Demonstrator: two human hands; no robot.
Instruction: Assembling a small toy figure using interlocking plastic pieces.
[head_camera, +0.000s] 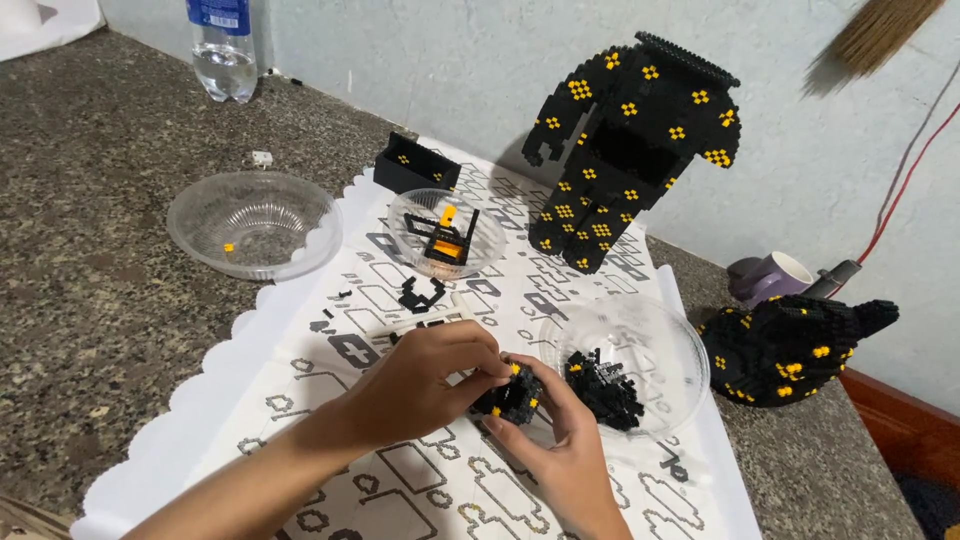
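Both my hands meet over a white printed sheet (330, 440) on a speckled stone counter. My left hand (425, 375) pinches the top of a small black and yellow block assembly (512, 392). My right hand (560, 440) cups that assembly from below and from the right. Right beside them stands a clear plastic bowl (668, 340) with a heap of loose black blocks (603, 388). A large black and yellow block figure body (630, 150) leans against the wall behind.
An empty-looking clear bowl (255, 222) with one yellow piece sits left. A smaller clear bowl (445, 232) holds a black and orange build. A black block box (415, 165), a block head piece (795, 345), a purple mug (775, 275) and a water bottle (222, 50) stand around.
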